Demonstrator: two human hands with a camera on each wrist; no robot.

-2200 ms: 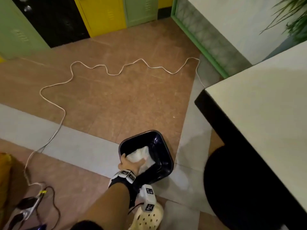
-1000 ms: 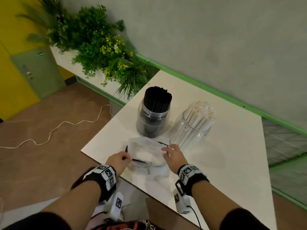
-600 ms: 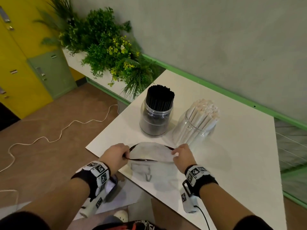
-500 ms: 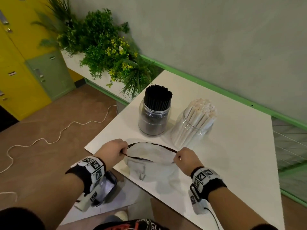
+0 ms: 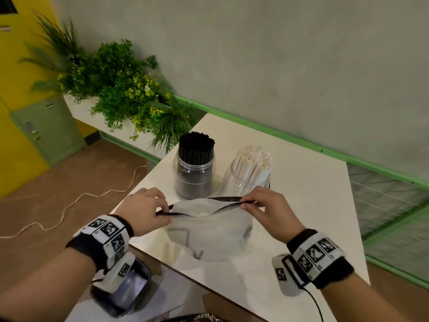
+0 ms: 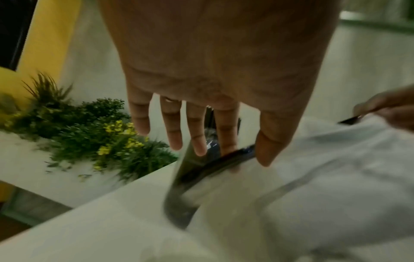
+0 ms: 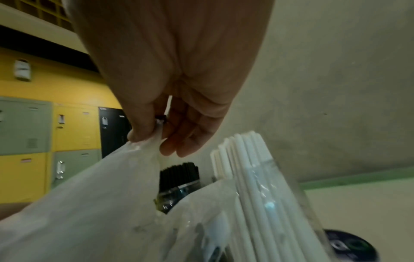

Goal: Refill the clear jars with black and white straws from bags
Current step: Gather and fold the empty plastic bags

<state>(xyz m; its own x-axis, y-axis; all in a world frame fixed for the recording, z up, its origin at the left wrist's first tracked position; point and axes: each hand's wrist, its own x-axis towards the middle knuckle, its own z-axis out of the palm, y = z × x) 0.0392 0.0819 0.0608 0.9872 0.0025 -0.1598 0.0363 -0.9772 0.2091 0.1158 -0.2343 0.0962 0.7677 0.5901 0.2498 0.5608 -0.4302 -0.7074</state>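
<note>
A translucent white bag (image 5: 209, 231) with a black rim hangs over the white table (image 5: 313, 205), just in front of two clear jars. My left hand (image 5: 166, 209) pinches the rim's left end and my right hand (image 5: 245, 203) pinches its right end, so the mouth is stretched between them. The left jar (image 5: 195, 175) is packed with black straws. The right jar (image 5: 249, 175) holds white straws. In the left wrist view, thumb and forefinger of my left hand (image 6: 237, 156) nip the black rim. In the right wrist view, my right hand (image 7: 156, 136) pinches the bag (image 7: 100, 203) beside the white straws (image 7: 257, 186).
A planter of green plants (image 5: 120, 89) borders the table's far left corner. A black bin (image 5: 130, 291) stands on the floor below my left wrist. A white cable (image 5: 69, 205) snakes over the brown floor. A grey wall with green trim (image 5: 301, 140) runs behind the table.
The view swung from the floor bin, where my left hand held a white bag, up to the table. Both hands took the bag's rim, then lifted it and pulled it sideways.
</note>
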